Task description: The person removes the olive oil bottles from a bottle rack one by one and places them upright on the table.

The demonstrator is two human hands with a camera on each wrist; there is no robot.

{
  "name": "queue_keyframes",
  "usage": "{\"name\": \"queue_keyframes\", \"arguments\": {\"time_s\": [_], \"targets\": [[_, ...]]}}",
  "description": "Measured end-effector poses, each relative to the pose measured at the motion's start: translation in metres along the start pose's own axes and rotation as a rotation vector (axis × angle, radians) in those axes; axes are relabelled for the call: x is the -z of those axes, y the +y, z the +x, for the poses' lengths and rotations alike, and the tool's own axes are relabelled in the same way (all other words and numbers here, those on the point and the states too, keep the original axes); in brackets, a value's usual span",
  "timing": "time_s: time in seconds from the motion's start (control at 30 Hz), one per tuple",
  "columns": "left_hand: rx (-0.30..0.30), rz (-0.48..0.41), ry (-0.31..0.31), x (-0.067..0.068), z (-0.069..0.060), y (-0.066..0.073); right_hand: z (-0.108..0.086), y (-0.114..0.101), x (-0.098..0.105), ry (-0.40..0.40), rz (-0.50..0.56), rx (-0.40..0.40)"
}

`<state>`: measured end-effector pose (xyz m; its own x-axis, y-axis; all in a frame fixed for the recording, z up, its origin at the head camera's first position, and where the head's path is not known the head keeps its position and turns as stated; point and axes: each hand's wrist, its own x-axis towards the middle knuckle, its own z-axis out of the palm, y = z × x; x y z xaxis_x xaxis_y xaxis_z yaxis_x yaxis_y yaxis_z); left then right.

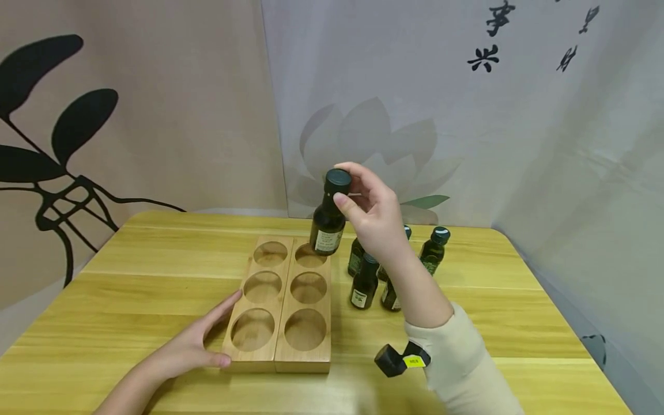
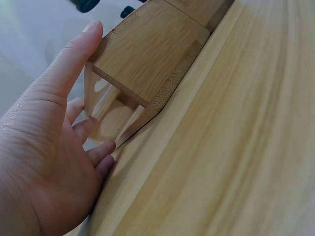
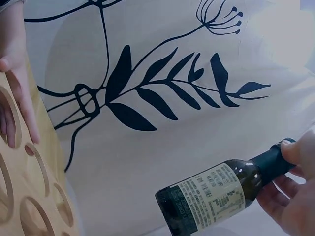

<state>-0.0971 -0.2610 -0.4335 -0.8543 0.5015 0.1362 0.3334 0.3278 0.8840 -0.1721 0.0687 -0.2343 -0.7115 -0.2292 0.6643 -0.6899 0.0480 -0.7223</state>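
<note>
My right hand (image 1: pixel 376 210) holds a small dark green glass bottle (image 1: pixel 328 222) by its neck and cap. The bottle is above the far right hole of a wooden rack (image 1: pixel 303 357), nearly upright; its pale label (image 3: pixel 212 195) shows in the right wrist view. The rack has two joined sections, each with three round holes and no bottle standing in them. My left hand (image 1: pixel 189 346) rests at the rack's near left corner, thumb by the front end, fingers spread along the left side. The left wrist view shows its fingertips (image 2: pixel 109 146) at the open side.
Several similar bottles stand to the right of the rack, among them a front one (image 1: pixel 365 285) and a far right one (image 1: pixel 434 248); my right forearm partly hides the group. A printed cloth (image 1: pixel 207 115) hangs behind the wooden table (image 1: pixel 493 346).
</note>
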Motion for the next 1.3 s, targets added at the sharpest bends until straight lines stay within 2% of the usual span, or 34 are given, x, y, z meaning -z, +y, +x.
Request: {"name": "queue_keyframes", "arguments": {"time_s": [0.33,0.63,1.3], "targets": [[0.005,-0.010,-0.001,0.000,0.000,0.002,-0.005,-0.008,0.038,0.058,-0.084,-0.050],[0.003,-0.015,-0.001,-0.001,0.001,0.005,-0.011,-0.006,0.072,0.123,-0.156,-0.037],[0.011,-0.006,0.001,0.000,0.001,0.001,-0.036,-0.009,0.128,0.241,-0.192,-0.057]]}}
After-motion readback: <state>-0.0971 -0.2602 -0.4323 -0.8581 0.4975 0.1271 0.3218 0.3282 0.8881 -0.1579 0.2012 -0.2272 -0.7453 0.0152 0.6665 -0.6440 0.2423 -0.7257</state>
